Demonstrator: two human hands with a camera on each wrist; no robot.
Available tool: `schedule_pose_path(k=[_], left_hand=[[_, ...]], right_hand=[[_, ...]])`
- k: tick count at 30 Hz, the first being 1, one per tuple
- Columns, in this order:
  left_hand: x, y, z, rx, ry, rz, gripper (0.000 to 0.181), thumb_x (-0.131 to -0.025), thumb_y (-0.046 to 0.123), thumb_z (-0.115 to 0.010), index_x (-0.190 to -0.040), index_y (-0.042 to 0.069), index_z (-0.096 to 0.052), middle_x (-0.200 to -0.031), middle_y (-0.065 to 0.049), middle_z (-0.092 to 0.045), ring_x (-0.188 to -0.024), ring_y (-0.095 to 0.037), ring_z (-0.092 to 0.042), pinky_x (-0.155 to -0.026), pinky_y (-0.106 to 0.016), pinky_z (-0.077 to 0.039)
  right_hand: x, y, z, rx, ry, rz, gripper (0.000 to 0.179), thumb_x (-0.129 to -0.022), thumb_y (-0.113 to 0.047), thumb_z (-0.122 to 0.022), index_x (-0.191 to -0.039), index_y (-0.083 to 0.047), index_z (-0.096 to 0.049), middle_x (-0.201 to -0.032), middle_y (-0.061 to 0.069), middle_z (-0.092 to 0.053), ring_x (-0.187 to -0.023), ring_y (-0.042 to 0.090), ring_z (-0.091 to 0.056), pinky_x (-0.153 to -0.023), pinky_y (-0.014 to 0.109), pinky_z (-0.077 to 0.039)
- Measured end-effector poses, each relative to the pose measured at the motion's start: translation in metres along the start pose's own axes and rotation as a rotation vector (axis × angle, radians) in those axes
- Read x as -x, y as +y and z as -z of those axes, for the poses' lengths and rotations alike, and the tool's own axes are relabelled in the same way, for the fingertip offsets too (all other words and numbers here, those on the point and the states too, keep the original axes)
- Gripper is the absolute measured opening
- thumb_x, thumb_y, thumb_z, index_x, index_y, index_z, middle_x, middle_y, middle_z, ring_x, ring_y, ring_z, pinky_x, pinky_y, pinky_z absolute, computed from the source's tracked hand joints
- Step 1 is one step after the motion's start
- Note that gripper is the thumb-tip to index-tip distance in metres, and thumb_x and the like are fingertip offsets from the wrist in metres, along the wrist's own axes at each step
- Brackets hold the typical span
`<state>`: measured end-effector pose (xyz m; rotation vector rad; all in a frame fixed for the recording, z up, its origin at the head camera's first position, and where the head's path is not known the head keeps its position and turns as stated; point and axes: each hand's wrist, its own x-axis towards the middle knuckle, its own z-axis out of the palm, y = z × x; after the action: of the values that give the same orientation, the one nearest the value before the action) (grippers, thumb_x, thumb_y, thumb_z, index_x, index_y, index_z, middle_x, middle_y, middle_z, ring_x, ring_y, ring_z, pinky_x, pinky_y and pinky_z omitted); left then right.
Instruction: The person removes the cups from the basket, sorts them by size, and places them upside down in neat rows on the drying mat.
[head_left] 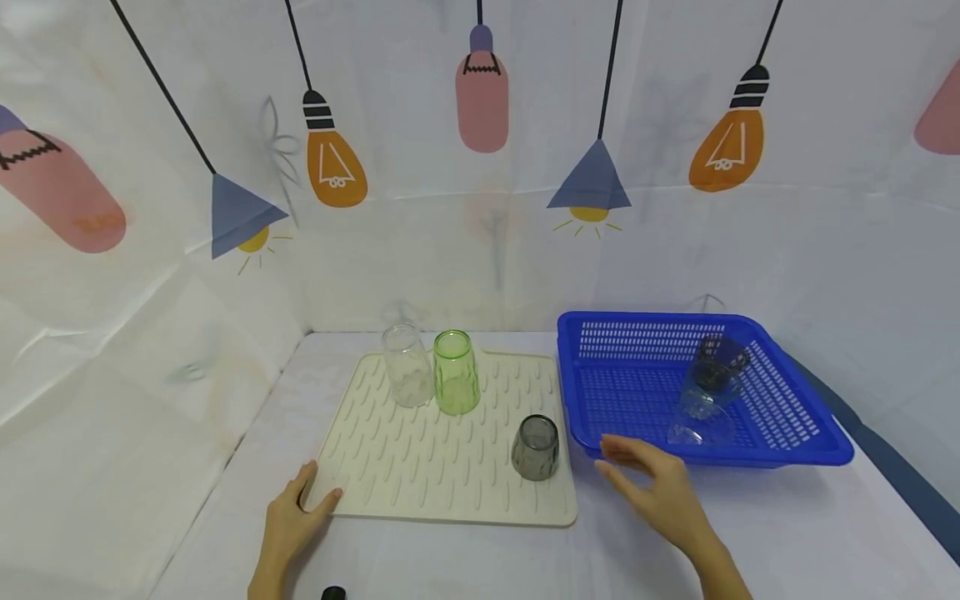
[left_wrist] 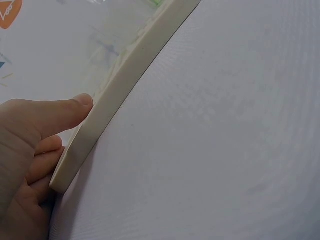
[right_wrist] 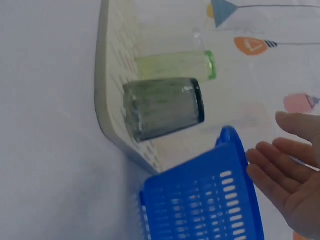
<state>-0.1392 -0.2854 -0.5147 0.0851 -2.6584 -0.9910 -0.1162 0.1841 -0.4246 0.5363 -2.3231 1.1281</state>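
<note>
My left hand (head_left: 291, 517) holds the front left corner of a cream ridged drying mat (head_left: 420, 467), thumb at the front edge and fingers along the left side. In the left wrist view the thumb (left_wrist: 60, 115) touches the mat's rim. My right hand (head_left: 660, 492), fingers relaxed and holding nothing, hovers by the front rim of a blue plastic basket (head_left: 600, 383). On the mat stand a clear glass (head_left: 408, 367), a green glass (head_left: 456, 375) and, near the right edge, a short grey glass (head_left: 536, 450). Further glassware (head_left: 705, 408), partly see-through, lies in the basket's right side.
A white cloth covers the table (head_left: 480, 567). Behind it hangs a white sheet (head_left: 420, 250) printed with lamps and bulbs. A small black object (head_left: 333, 592) shows at the bottom edge, near the left forearm.
</note>
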Motion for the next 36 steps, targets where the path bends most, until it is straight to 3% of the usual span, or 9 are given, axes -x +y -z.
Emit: schedule_pose_path(k=[5, 9, 12, 14, 16, 19, 23, 28, 36], left_hand=[[0.000, 0.000, 0.000, -0.013, -0.011, -0.003, 0.068, -0.078, 0.020, -0.075, -0.127, -0.017, -0.046, -0.129, -0.036, -0.045, -0.118, -0.053, -0.044, -0.099, -0.059, -0.037], [-0.002, -0.001, -0.001, -0.019, 0.002, -0.029, 0.067, -0.077, 0.019, -0.075, -0.126, -0.017, -0.047, -0.127, -0.037, -0.046, -0.116, -0.053, -0.046, -0.098, -0.060, -0.037], [-0.003, -0.002, -0.001, -0.014, 0.006, -0.038, 0.067, -0.076, 0.017, -0.076, -0.126, -0.018, -0.047, -0.127, -0.036, -0.046, -0.117, -0.052, -0.046, -0.099, -0.060, -0.037], [-0.003, -0.002, -0.001, -0.009, 0.000, -0.034, 0.068, -0.076, 0.018, -0.076, -0.126, -0.017, -0.047, -0.128, -0.036, -0.046, -0.118, -0.052, -0.045, -0.099, -0.060, -0.036], [-0.002, -0.002, -0.001, -0.002, -0.010, -0.028, 0.068, -0.077, 0.019, -0.076, -0.126, -0.018, -0.046, -0.129, -0.035, -0.045, -0.119, -0.052, -0.044, -0.100, -0.060, -0.035], [-0.002, -0.001, -0.001, 0.003, -0.016, -0.022, 0.068, -0.077, 0.019, -0.076, -0.126, -0.018, -0.046, -0.129, -0.036, -0.045, -0.119, -0.052, -0.044, -0.100, -0.059, -0.035], [-0.001, -0.001, -0.001, -0.004, -0.007, -0.011, 0.067, -0.077, 0.019, -0.075, -0.126, -0.018, -0.047, -0.129, -0.036, -0.045, -0.118, -0.052, -0.044, -0.100, -0.060, -0.036], [0.000, -0.001, 0.000, -0.007, -0.005, -0.014, 0.067, -0.077, 0.019, -0.075, -0.126, -0.017, -0.047, -0.129, -0.036, -0.046, -0.119, -0.052, -0.044, -0.100, -0.059, -0.035], [-0.001, -0.002, -0.001, 0.014, 0.006, -0.032, 0.066, -0.077, 0.017, -0.076, -0.125, -0.018, -0.047, -0.128, -0.035, -0.046, -0.119, -0.051, -0.045, -0.099, -0.058, -0.035]], right_hand=[[-0.006, 0.020, 0.021, 0.002, 0.237, 0.045, 0.036, -0.065, 0.018, -0.074, -0.099, 0.009, -0.066, -0.088, 0.018, -0.070, -0.083, -0.004, -0.064, -0.072, 0.010, -0.052], [-0.007, 0.040, 0.036, 0.075, 0.399, 0.013, 0.040, -0.062, 0.016, -0.077, -0.100, 0.013, -0.065, -0.096, 0.009, -0.071, -0.089, -0.012, -0.059, -0.078, 0.004, -0.047], [-0.009, 0.057, 0.047, 0.191, 0.433, -0.063, 0.049, -0.061, 0.010, -0.080, -0.107, 0.013, -0.063, -0.105, 0.012, -0.069, -0.101, 0.007, -0.064, -0.087, 0.000, -0.038], [-0.011, 0.068, 0.055, 0.261, 0.412, -0.117, 0.056, -0.061, 0.005, -0.081, -0.112, 0.014, -0.060, -0.110, 0.028, -0.063, -0.108, 0.029, -0.062, -0.097, 0.015, -0.043], [-0.013, 0.075, 0.064, 0.328, 0.354, -0.201, 0.063, -0.065, -0.003, -0.082, -0.118, 0.015, -0.055, -0.117, 0.035, -0.056, -0.110, 0.050, -0.052, -0.104, 0.036, -0.042], [-0.016, 0.084, 0.078, 0.399, 0.246, -0.303, 0.071, -0.073, -0.015, -0.079, -0.126, 0.019, -0.045, -0.125, 0.041, -0.046, -0.116, 0.058, -0.041, -0.099, 0.065, -0.032], [-0.022, 0.096, 0.093, 0.461, 0.114, -0.440, 0.081, -0.083, -0.030, -0.070, -0.134, 0.020, -0.031, -0.132, 0.043, -0.035, -0.124, 0.058, -0.030, -0.104, 0.066, -0.023], [-0.027, 0.108, 0.105, 0.451, 0.022, -0.582, 0.093, -0.086, -0.042, -0.064, -0.141, 0.017, -0.017, -0.139, 0.044, -0.021, -0.130, 0.058, -0.017, -0.104, 0.069, -0.016], [-0.037, 0.121, 0.115, 0.419, -0.102, -0.637, 0.103, -0.086, -0.050, -0.060, -0.141, 0.018, -0.007, -0.140, 0.046, -0.012, -0.129, 0.061, -0.011, -0.099, 0.074, -0.015]])
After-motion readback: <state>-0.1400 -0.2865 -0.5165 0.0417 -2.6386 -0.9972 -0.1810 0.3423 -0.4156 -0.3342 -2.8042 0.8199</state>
